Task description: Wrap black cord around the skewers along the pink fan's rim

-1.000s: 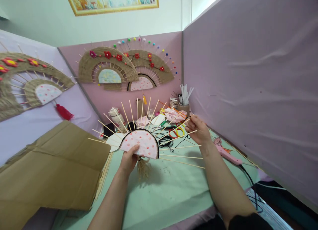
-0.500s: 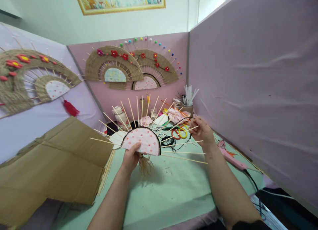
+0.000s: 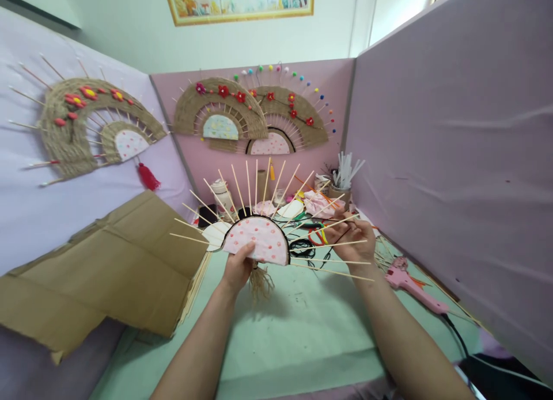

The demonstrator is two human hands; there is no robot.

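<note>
A half-round fan base (image 3: 259, 234) in pink dotted cloth has a black cord along its curved edge, with thin wooden sticks fanning out from it. My left hand (image 3: 239, 267) grips its straight lower edge, thumb on the cloth front. A raffia-like tassel (image 3: 261, 282) hangs below that hand. To the right, my right hand (image 3: 352, 239) is closed, pinching the black cord (image 3: 311, 220), which stretches from the base behind the sticks. A loose coil of the black cord (image 3: 302, 248) lies on the table between the base and my right hand.
Cardboard (image 3: 116, 267) lies at left. A pink glue gun (image 3: 417, 288) with its cable rests at right. Scissors (image 3: 317, 233), pink cloth (image 3: 322, 203), a white bottle (image 3: 223, 198) and a pot of white sticks (image 3: 341, 187) stand behind. Finished fans (image 3: 220, 109) hang on the partitions.
The view has swung left, so everything sits further right in the picture. My right hand has turned and dropped slightly, still on the cord. My left hand keeps its hold on the fan base.
</note>
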